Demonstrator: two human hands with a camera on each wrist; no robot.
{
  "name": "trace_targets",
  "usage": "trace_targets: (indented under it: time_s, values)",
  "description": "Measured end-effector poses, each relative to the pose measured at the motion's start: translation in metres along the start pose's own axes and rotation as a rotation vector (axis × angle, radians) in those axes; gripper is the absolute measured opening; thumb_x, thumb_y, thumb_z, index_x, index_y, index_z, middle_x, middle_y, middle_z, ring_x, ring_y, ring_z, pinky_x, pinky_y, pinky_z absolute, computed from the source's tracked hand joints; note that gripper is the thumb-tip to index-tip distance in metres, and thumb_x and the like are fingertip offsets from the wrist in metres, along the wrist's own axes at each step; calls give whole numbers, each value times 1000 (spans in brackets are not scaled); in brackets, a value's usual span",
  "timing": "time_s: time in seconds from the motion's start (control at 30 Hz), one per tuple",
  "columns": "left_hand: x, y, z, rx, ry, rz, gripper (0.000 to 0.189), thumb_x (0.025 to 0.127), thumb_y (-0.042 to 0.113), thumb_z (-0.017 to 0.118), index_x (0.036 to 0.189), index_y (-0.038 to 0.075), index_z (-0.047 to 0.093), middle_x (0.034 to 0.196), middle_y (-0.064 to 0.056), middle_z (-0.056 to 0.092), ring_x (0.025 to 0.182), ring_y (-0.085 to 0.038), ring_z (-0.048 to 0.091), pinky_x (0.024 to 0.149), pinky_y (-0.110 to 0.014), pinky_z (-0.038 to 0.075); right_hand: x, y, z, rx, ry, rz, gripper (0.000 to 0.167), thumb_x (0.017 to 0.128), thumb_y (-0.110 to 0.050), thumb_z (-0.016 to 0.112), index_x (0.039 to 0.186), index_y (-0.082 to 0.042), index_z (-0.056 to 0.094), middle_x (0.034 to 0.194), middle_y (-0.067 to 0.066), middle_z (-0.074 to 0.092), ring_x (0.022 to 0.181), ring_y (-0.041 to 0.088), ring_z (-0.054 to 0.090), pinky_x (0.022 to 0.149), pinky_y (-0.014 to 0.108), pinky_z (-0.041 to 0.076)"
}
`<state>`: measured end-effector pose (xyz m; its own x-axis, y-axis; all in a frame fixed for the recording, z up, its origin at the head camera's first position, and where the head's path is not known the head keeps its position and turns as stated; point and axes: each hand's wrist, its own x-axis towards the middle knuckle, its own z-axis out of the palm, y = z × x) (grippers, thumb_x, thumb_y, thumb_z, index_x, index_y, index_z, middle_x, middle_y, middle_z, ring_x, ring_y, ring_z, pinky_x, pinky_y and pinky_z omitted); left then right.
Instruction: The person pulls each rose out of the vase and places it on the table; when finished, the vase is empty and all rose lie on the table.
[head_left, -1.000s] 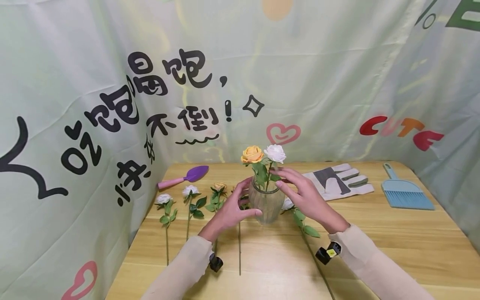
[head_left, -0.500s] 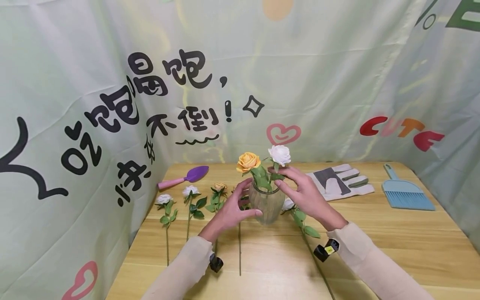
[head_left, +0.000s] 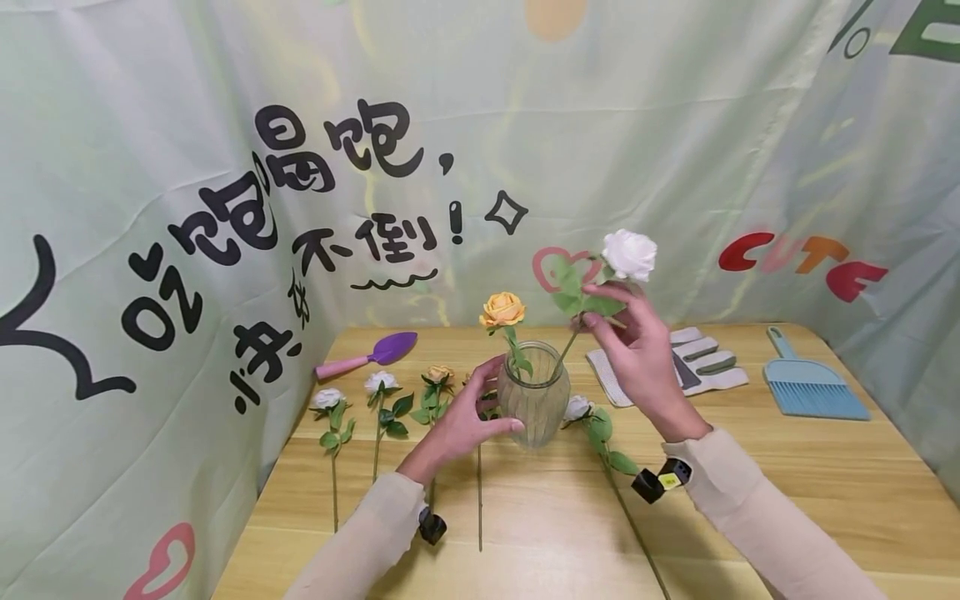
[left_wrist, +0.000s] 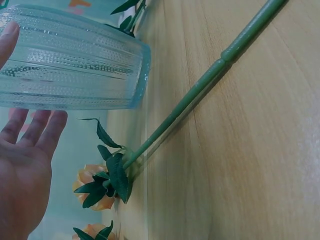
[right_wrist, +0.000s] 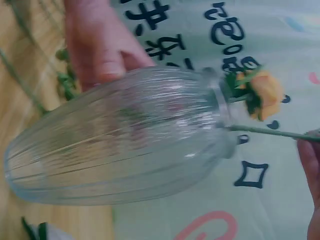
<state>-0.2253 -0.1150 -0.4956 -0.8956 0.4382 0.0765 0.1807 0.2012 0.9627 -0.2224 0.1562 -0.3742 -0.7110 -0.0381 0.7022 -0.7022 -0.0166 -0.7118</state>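
A ribbed clear glass vase [head_left: 534, 408] stands upright on the table. My left hand [head_left: 465, 412] grips its side, with the thumb in front and the fingers reaching round behind; in the left wrist view the fingers [left_wrist: 37, 127] touch the glass. An orange rose [head_left: 502, 309] leans out of the vase mouth to the left. Up to the right of the rim, my right hand [head_left: 637, 354] pinches a white rose [head_left: 630, 255] by its stem, just below the leaves. The lower end of that stem runs down into the vase mouth.
Several roses lie left of the vase, among them a white one [head_left: 381, 382] and an orange one [head_left: 437, 374]. Another white rose [head_left: 577, 408] lies right of it. Behind are a purple trowel [head_left: 393, 347], work gloves [head_left: 705, 367] and a blue dustpan with brush [head_left: 813, 387].
My right hand has risen and moved right, drawing the white rose higher above the vase. The orange rose has shifted slightly. My left hand has stayed on the vase.
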Motion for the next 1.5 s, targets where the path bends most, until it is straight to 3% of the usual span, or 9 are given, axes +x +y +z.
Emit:
trace_targets:
  time_s: [0.3, 0.43, 0.5, 0.6, 0.83, 1.1, 1.2, 1.37, 1.5]
  values:
    - [-2, 0, -1, -20, 2, -6, 97, 92, 35, 91, 165, 56, 29, 168, -6, 43, 147, -42, 55, 109, -54, 61, 24, -27, -32, 238, 321, -125, 36, 101, 17, 62, 137, 12, 62, 136, 19, 68, 94, 23, 78, 92, 33, 67]
    - [-2, 0, 0, -8, 5, -17, 98, 91, 37, 91, 165, 57, 28, 168, -4, 43, 147, -39, 55, 109, -52, 61, 23, -35, -62, 229, 393, -162, 36, 100, 17, 64, 135, 14, 62, 132, 24, 68, 92, 26, 75, 88, 31, 68]
    - [-2, 1, 0, -1, 5, -19, 99, 91, 37, 91, 164, 58, 28, 168, -3, 43, 147, -38, 55, 110, -52, 60, 17, -35, -78, 201, 359, -150, 37, 99, 18, 64, 136, 16, 61, 131, 24, 69, 91, 25, 76, 87, 29, 68]
    - [-2, 1, 0, 4, 7, -20, 99, 91, 36, 91, 164, 58, 28, 168, -2, 43, 148, -36, 54, 113, -54, 58, 0, -33, -104, 55, 235, -30, 38, 101, 16, 63, 139, 15, 60, 132, 16, 71, 91, 16, 77, 86, 21, 66]
    - [-2, 1, 0, 5, 12, -15, 100, 91, 36, 92, 165, 57, 28, 169, -1, 41, 150, -36, 52, 116, -58, 55, -51, -14, -153, -501, -86, 268, 39, 106, 5, 65, 145, 4, 60, 131, -21, 66, 97, -7, 72, 78, 10, 61]
    - [0, 1, -1, 14, 16, 7, 101, 91, 33, 92, 166, 53, 28, 169, -2, 41, 152, -34, 50, 121, -58, 51, -97, 16, -190, -593, -287, 546, 52, 109, -11, 67, 156, 5, 50, 121, -44, 55, 87, 0, 75, 70, 21, 65]
    - [0, 1, -1, 11, 10, 11, 100, 91, 33, 92, 166, 53, 29, 169, -2, 42, 152, -34, 50, 120, -58, 51, -114, 27, -191, -547, -331, 604, 52, 108, -5, 67, 153, 12, 48, 119, -30, 69, 88, 2, 74, 69, 29, 67]
    - [0, 3, 0, 3, -1, 4, 99, 91, 33, 92, 165, 55, 30, 169, -2, 42, 150, -37, 52, 118, -60, 53, -137, 39, -187, -497, -398, 756, 54, 106, -3, 69, 151, 16, 47, 131, 30, 71, 91, 2, 75, 72, 32, 69]
    - [-2, 4, -1, -6, -1, 2, 99, 92, 32, 91, 165, 55, 29, 170, -4, 41, 150, -39, 52, 118, -62, 52, -148, 46, -182, -520, -421, 843, 53, 105, -5, 71, 150, 15, 51, 133, 37, 67, 90, 4, 76, 73, 29, 69]
